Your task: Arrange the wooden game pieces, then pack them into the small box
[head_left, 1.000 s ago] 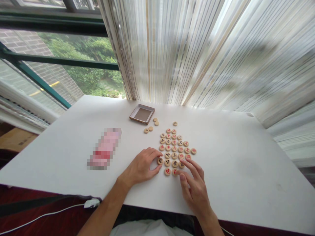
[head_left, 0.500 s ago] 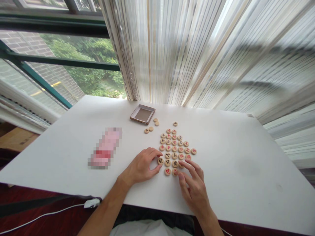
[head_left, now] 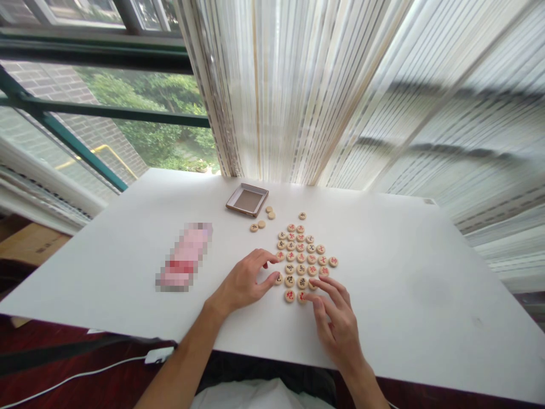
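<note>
Several round wooden chess pieces (head_left: 301, 258) with red or black characters lie in rows on the white table (head_left: 404, 295). My left hand (head_left: 244, 281) rests at the cluster's left edge, thumb and forefinger pinched on the chess piece at the near left (head_left: 280, 279). My right hand (head_left: 336, 321) lies at the cluster's near right corner. Its fingers are spread flat, with the tips touching the nearest pieces (head_left: 303, 296).
A shallow square tray (head_left: 247, 200) sits beyond the cluster, with a few loose pieces (head_left: 260, 224) beside it. A blurred pink object (head_left: 184, 257) lies to the left. Striped curtains (head_left: 340, 96) and a window (head_left: 128, 125) back the table. A white cable (head_left: 157, 355) runs below its near edge.
My left thumb has slid over the near-left piece, partly covering it. My right hand has edged slightly toward me. The view has shifted a little.
</note>
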The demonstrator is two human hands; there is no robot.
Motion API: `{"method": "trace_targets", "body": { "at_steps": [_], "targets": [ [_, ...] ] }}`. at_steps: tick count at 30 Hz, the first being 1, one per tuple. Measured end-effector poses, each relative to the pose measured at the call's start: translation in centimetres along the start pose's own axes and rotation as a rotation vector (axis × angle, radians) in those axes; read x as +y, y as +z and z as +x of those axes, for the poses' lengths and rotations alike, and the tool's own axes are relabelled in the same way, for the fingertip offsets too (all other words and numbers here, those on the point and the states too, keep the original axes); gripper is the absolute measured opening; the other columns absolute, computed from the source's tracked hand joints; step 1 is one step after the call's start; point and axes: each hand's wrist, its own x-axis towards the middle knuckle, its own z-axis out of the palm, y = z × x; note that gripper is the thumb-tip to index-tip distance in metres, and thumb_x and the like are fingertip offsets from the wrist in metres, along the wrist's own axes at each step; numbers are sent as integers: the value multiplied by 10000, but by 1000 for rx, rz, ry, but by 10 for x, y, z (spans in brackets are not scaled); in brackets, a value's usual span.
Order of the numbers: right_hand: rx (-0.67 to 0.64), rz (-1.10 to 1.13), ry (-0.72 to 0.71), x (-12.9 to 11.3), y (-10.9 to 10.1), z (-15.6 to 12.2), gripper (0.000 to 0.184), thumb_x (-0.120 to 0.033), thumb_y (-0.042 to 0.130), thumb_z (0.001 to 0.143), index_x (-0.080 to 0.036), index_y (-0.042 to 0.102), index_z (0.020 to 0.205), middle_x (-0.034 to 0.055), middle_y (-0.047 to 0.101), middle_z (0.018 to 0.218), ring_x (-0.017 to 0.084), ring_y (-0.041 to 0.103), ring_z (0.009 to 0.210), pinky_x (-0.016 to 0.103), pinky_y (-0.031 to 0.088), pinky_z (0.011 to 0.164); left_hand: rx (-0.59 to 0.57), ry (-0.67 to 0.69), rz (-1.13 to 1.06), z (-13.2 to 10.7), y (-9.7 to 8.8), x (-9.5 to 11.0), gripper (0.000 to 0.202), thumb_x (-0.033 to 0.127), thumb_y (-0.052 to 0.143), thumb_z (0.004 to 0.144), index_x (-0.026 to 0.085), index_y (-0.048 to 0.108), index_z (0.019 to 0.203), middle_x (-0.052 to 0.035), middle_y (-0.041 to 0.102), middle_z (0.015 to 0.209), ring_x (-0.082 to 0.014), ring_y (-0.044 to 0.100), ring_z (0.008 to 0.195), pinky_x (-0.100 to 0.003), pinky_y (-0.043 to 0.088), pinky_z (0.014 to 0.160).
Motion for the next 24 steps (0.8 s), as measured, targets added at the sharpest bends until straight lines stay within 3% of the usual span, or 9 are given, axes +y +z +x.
{"method": "trace_targets", "body": {
  "at_steps": [4,7,11,14,19,24],
  "targets": [
    [-43,60,10,-2,-12,19,238,-153,499,980,-246,711,1035,83,661,1218,265,528,1261,493,491,1029,104,-21,106,22,-13,4,189,280,539,955,219,599,1123,-57,662,1054,-195,631,919,-351,540,833],
    [-38,80,-40,2,-25,51,210,-187,531,977,-243,712,1066,78,686,1170,257,567,1208,483,488,1031,155,-112,278,52,-24,2,254,306,549,951,218,588,1186,-67,674,1109,-226,640,995,-373,535,878],
    [16,89,-50,21,-33,103,196,-243,532,992,-238,728,1001,68,721,1061,236,622,1105,425,527,957,21,-288,551,100,-33,-11,295,326,524,963,193,594,1217,-99,688,1141,-268,626,1102,-374,510,941],
    [51,99,-4,43,-28,130,222,-298,519,1004,-232,729,976,63,733,1020,227,648,1046,407,533,926,-23,-317,600,130,-29,-21,285,318,538,954,166,623,1180,-127,687,1156,-276,628,1120,-369,500,955],
    [135,118,57,67,-13,135,252,-341,511,1005,-221,725,949,61,737,963,221,665,977,399,534,890,-79,-362,697,157,-11,-30,302,317,564,935,116,638,1149,-198,676,1138,-334,635,1100,-427,522,906],
    [147,125,23,75,-14,121,229,-318,524,998,-220,720,930,57,726,941,217,664,955,384,536,884,-132,-352,742,161,-2,-36,253,241,549,932,100,649,1117,-217,670,1107,-352,621,1116,-440,532,876]
  ]
}}
